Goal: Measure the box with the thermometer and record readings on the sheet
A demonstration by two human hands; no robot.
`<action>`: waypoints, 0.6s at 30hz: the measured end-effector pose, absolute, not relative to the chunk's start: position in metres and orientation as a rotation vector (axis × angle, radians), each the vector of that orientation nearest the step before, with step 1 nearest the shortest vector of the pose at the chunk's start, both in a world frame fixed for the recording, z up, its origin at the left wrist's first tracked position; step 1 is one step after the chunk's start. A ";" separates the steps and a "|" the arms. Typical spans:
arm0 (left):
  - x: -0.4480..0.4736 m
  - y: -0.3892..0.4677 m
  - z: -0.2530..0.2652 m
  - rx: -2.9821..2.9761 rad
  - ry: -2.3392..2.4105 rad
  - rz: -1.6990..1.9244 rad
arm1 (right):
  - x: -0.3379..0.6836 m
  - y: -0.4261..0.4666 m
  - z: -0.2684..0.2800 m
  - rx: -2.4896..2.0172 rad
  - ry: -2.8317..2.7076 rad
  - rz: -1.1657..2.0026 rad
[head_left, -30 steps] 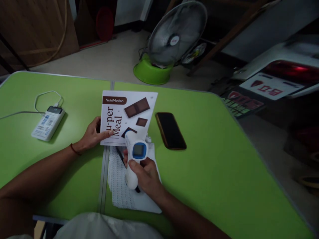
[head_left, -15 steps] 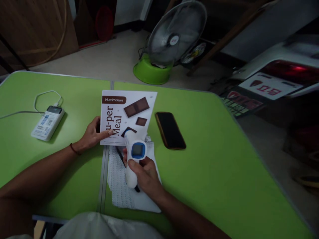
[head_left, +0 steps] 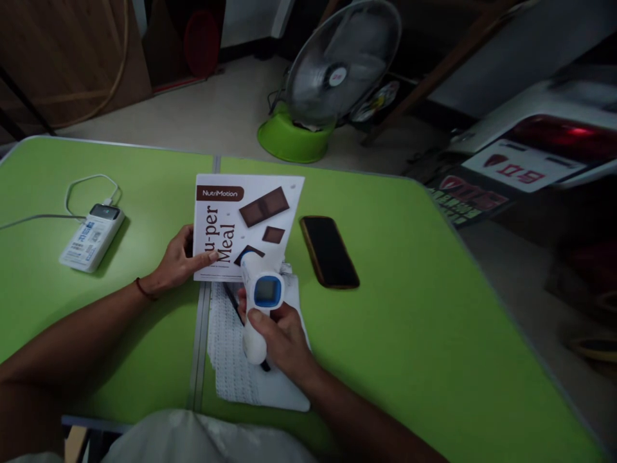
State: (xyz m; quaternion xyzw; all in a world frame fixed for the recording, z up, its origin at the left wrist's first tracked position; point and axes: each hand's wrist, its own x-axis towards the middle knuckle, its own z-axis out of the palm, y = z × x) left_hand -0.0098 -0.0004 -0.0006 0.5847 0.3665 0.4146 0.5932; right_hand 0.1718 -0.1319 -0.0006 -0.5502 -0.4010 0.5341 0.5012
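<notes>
My left hand grips the lower left side of a white box printed with "NutriMotion" and brown chocolate pieces, its thumb lying across the front. Closed around the handle of a white infrared thermometer is my right hand. The thermometer's blue-rimmed screen faces me, and its far end overlaps the box's lower right corner; whether the two touch I cannot tell. Beneath my right hand lie printed sheets of paper, with a dark pen on top, partly covered by the thermometer.
On the green folding table, a phone lies right of the box. A white power bank with a cable sits at the left. Beyond the table stand a fan over a green basin and a white vehicle's rear.
</notes>
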 end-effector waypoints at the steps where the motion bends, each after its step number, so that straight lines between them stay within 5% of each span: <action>1: -0.010 -0.001 -0.002 1.357 0.843 0.984 | 0.175 -0.130 0.001 -1.322 -0.999 1.280; 9: -0.014 0.016 -0.019 1.487 0.825 1.309 | 0.232 -0.101 -0.002 -1.514 -1.495 0.962; 18: -0.021 0.045 -0.045 1.760 0.768 1.402 | 0.252 -0.093 -0.034 -1.999 -1.842 -0.042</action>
